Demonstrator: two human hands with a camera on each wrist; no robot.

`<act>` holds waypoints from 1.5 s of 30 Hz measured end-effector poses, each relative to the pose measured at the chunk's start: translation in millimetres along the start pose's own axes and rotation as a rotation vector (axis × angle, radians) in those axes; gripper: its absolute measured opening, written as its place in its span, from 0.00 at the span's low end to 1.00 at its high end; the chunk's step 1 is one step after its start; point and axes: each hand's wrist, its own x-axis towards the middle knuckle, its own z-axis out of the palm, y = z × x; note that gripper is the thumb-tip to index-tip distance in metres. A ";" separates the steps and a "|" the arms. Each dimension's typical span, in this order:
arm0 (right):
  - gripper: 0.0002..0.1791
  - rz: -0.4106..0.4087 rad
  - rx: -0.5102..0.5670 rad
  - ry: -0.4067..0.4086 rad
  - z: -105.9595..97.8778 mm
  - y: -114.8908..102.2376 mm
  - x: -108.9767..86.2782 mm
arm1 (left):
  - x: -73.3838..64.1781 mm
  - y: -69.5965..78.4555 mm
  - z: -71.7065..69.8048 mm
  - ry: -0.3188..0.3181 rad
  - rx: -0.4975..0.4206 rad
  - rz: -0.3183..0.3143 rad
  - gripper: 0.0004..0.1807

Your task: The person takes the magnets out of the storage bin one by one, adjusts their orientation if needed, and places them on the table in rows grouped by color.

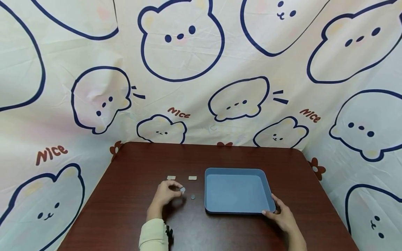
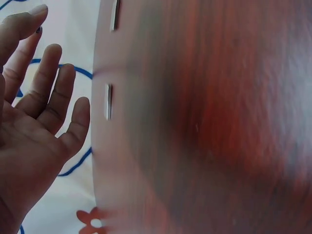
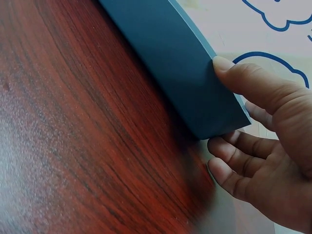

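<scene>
Between thumb and index finger, my left hand [image 1: 165, 193] pinches a small, pale round disc [image 1: 183, 190] above the table; the other fingers show loosely bent in the left wrist view. A second small round disc [image 1: 193, 197] lies on the table just right of this hand. My right hand [image 1: 284, 215] grips the near right corner of a blue rectangular tray [image 1: 236, 211], thumb at the front rim and fingers around the side. The right wrist view shows the thumb [image 3: 248, 80] at the upper edge and the fingers by the lower corner. Nothing lies in the tray.
Two small pale rectangular pieces, one on the left [image 1: 171, 177] and one on the right [image 1: 192, 177], lie beyond my left hand. The dark brown wooden table [image 1: 150, 157] meets a patterned cloth backdrop [image 1: 194, 97] behind and at both sides.
</scene>
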 end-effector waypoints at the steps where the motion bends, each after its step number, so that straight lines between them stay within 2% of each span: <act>1: 0.47 0.001 0.001 0.002 -0.2 -0.5 -0.2 | -0.7 -1.5 -1.3 0.005 -0.002 -0.007 0.09; 10: 0.48 0.001 -0.004 0.010 -0.6 -2.6 -0.5 | -4.6 -11.6 -16.1 0.054 -0.010 -0.074 0.10; 18: 0.48 0.008 0.008 -0.001 0.0 -1.1 -0.5 | -9.6 -25.4 -28.8 0.066 -0.019 -0.126 0.10; 26: 0.48 -0.013 -0.014 0.029 2.3 0.6 0.8 | -12.1 -40.9 -31.4 0.065 0.032 -0.173 0.09; 36: 0.48 -0.003 -0.018 0.022 1.6 2.7 0.1 | -16.8 -44.9 -34.6 0.040 0.094 -0.219 0.09; 45: 0.47 -0.007 -0.018 0.030 2.2 1.4 -0.1 | -15.3 -46.2 -33.7 0.030 0.174 -0.200 0.10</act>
